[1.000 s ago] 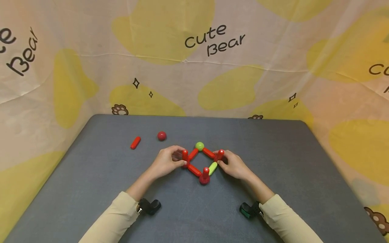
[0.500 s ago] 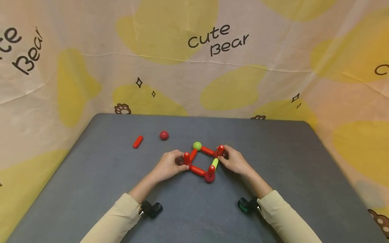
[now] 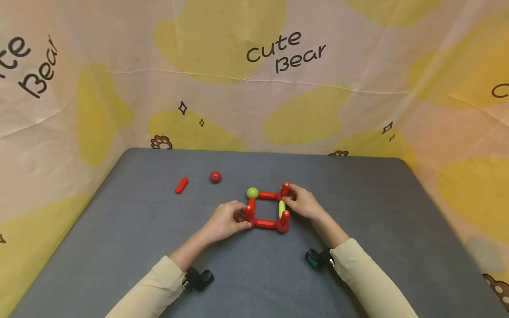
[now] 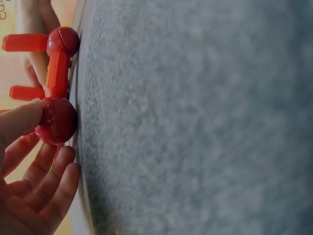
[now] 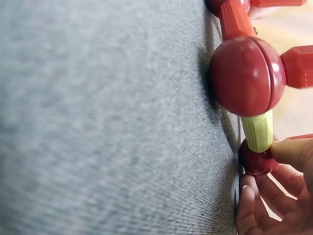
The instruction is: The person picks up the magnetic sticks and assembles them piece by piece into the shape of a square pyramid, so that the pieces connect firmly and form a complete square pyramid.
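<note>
A square of magnetic rods and balls lies on the table in the head view. At its far left corner is a lime green ball; the other corners are red balls, each with a red rod standing up. Three sides are red rods, and the right side is a lime rod. My left hand pinches the near left red ball between thumb and fingers. At the far right corner, my right hand grips another red ball. The near right red ball is untouched.
A loose red rod and a loose red ball lie on the grey table, to the far left of the square. A printed cloth hangs behind the table and along its sides.
Both hands have turned the figure counterclockwise and squared it up from a diamond. The left hand came nearer and slightly right; the right hand moved farther away. The loose pieces stay put.
</note>
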`<act>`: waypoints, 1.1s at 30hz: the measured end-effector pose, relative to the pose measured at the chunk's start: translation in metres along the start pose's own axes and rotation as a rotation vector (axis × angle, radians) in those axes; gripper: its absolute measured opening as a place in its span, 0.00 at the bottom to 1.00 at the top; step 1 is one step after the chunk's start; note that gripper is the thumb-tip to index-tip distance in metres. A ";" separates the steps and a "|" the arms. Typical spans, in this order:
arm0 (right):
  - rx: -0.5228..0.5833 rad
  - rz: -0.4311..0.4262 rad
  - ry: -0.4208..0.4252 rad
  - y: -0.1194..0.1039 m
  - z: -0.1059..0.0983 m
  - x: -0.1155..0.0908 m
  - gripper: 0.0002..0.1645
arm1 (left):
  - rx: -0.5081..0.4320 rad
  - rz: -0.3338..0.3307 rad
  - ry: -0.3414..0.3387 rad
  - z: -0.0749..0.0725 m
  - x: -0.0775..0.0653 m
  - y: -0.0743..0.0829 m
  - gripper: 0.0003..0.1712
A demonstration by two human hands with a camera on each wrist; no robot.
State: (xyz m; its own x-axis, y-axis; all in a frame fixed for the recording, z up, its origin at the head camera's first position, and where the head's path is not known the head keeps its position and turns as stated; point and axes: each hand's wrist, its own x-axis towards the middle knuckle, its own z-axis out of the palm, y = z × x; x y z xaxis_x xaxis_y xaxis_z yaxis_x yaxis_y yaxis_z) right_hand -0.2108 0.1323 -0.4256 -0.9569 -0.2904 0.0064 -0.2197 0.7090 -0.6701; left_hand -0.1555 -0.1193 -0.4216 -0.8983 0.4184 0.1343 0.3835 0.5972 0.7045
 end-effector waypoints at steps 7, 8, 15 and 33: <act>0.001 -0.002 -0.015 -0.002 0.001 0.005 0.15 | 0.019 0.026 -0.019 0.003 -0.003 0.005 0.11; 0.003 0.000 -0.017 -0.002 0.001 0.005 0.15 | 0.020 0.028 -0.021 0.004 -0.004 0.006 0.11; 0.012 0.015 -0.029 -0.005 0.001 0.006 0.18 | 0.048 0.029 -0.029 0.006 -0.006 0.010 0.11; 0.070 -0.018 -0.057 0.010 -0.012 -0.030 0.23 | -0.066 -0.001 0.032 -0.014 0.006 -0.003 0.11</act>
State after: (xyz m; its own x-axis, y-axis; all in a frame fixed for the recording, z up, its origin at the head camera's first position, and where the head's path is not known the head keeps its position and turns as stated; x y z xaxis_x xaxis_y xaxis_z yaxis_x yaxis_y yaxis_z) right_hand -0.1865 0.1562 -0.4234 -0.9400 -0.3405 -0.0219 -0.2214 0.6575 -0.7202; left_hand -0.1651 -0.1284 -0.4135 -0.9054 0.3953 0.1549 0.3686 0.5507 0.7489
